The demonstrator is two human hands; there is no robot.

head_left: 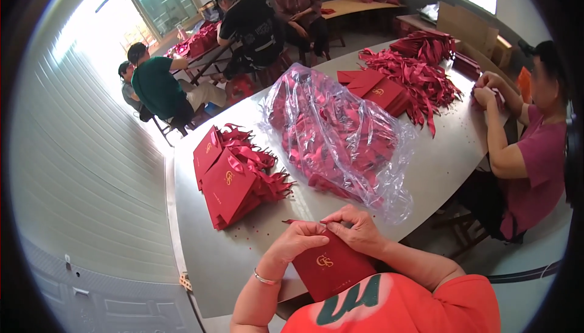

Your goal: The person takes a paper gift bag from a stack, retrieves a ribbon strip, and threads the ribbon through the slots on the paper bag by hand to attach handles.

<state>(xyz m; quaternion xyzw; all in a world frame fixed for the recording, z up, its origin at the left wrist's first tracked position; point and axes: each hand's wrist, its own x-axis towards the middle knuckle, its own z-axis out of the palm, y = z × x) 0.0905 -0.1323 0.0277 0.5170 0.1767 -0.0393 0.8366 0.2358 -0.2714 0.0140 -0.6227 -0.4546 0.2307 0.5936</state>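
Note:
A flat red gift bag (338,270) with gold lettering stands tilted against my body at the table's near edge. My left hand (298,243) pinches its top edge, thumb and fingers pressed together. Close beside it, my right hand (358,231) is closed on the same edge. A short dark red ribbon end sticks out past my left fingers; what lies between the fingertips is hidden. Ahead and to the left lies a stack of red gift bags (227,181), their ribbon handles spread to the right. A clear plastic sack (340,138) full of red ribboned bags lies straight ahead.
The metal table (420,178) carries more red bags (380,93) and a ribbon heap (420,68) farther back. Small red bits lie near the left stack. At right, a co-worker in pink (529,156) handles something small. Several people sit around another table behind.

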